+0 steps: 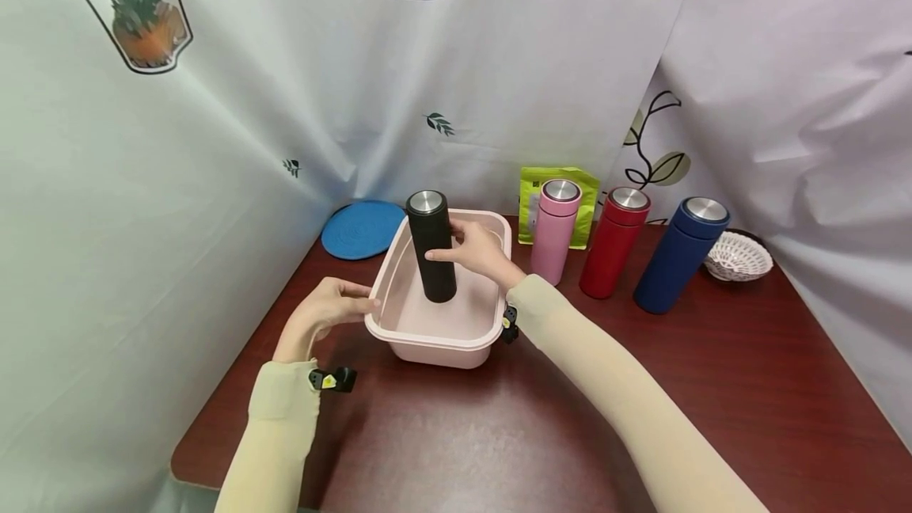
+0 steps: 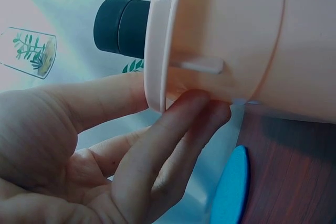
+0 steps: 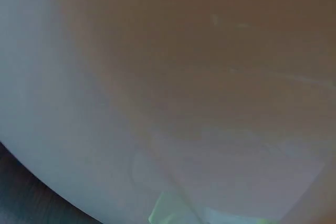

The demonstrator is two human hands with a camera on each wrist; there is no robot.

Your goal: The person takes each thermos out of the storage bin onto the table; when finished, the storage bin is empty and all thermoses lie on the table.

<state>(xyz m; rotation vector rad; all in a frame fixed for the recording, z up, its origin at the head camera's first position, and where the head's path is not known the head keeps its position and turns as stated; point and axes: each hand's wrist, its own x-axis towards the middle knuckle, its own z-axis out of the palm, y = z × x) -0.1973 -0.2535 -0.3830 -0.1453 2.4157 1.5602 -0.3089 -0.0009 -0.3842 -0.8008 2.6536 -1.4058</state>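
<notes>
A pale pink plastic basin (image 1: 435, 339) stands on the table. Inside it, upright with a slight tilt, is a black thermos (image 1: 431, 260) with a silver-topped lid. My right hand (image 1: 479, 250) reaches over the basin's right rim and grips the thermos at mid-height. With thumb and fingers, my left hand (image 1: 331, 309) pinches the basin's left rim; in the left wrist view the fingers (image 2: 163, 145) press the wall's outer side below the rim. The right wrist view is blurred and filled by a pale surface, so the right hand's grasp is hidden there.
Right of the basin stand a pink thermos (image 1: 556, 232), a red thermos (image 1: 614, 244) and a blue thermos (image 1: 680, 256). A green pouch (image 1: 586, 212) is behind the pink one. A white woven basket (image 1: 737, 258) sits far right; a blue round mat (image 1: 362, 229) lies back left.
</notes>
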